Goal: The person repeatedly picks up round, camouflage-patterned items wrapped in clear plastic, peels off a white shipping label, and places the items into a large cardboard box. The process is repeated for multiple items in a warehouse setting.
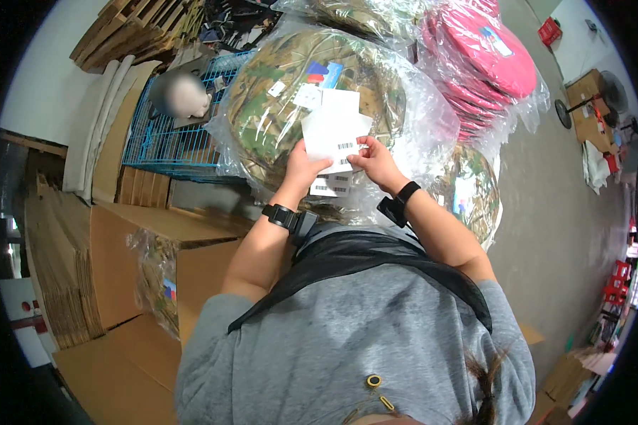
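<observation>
A white sheet of barcode labels [322, 142] is pinched between my two hands. My left hand [303, 172] grips its lower left edge, thumb on top. My right hand [377, 164] has thumb and fingertips closed on its right edge. Other white label pieces lie close by, one strip with barcodes [331, 185] hanging just below the sheet. Directly under my hands is a large round camouflage-patterned item [262, 117] in clear plastic, topping a pile. It carries a blue, red and white card [332, 74]. Both wrists wear black bands.
Pink round items in plastic [478, 53] are stacked at the far right. A blue wire cage [166, 152] with a pale, blurred object stands left. An open cardboard box [205, 237] holding a wrapped camouflage item is near left. A black fan [609, 92] stands by the right wall.
</observation>
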{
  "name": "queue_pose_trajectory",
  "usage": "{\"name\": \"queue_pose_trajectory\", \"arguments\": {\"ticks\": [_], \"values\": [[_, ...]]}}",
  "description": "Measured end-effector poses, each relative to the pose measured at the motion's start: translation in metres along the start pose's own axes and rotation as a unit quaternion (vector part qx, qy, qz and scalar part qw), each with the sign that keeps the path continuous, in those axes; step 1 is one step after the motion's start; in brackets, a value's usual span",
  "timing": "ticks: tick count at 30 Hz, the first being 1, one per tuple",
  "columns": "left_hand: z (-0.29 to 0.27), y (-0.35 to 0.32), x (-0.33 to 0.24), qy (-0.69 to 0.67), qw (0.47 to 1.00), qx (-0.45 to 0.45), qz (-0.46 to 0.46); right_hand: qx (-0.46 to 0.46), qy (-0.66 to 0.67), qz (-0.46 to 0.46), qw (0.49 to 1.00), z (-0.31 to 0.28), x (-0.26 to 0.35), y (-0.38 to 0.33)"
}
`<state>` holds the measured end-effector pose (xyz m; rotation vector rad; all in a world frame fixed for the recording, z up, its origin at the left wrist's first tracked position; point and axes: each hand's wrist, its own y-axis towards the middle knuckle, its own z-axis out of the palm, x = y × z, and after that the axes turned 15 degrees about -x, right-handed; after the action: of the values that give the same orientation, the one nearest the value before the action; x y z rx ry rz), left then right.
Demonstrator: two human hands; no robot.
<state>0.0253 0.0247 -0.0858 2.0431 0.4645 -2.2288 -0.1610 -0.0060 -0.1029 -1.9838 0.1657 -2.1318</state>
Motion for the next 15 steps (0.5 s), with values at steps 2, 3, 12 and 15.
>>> {"name": "queue_pose_trajectory", "arguments": {"ticks": [2,3,12,15], "values": [[0.006,0.002,0.000,-0.027,0.999,0.003,-0.025,-0.040,-0.046,-0.052,0.997,0.000,0.001,-0.002],[0.006,0.001,0.001,-0.040,0.998,0.001,-0.038,-0.107,-0.081,-0.097,0.986,0.005,0.014,-0.011],[0.014,0.011,0.003,-0.037,0.999,0.034,-0.016,-0.125,-0.380,-0.411,0.819,0.014,0.025,-0.027],[0.014,0.011,0.002,-0.023,0.998,0.050,-0.009,-0.142,-0.382,-0.387,0.827,0.018,0.022,-0.028]]}}
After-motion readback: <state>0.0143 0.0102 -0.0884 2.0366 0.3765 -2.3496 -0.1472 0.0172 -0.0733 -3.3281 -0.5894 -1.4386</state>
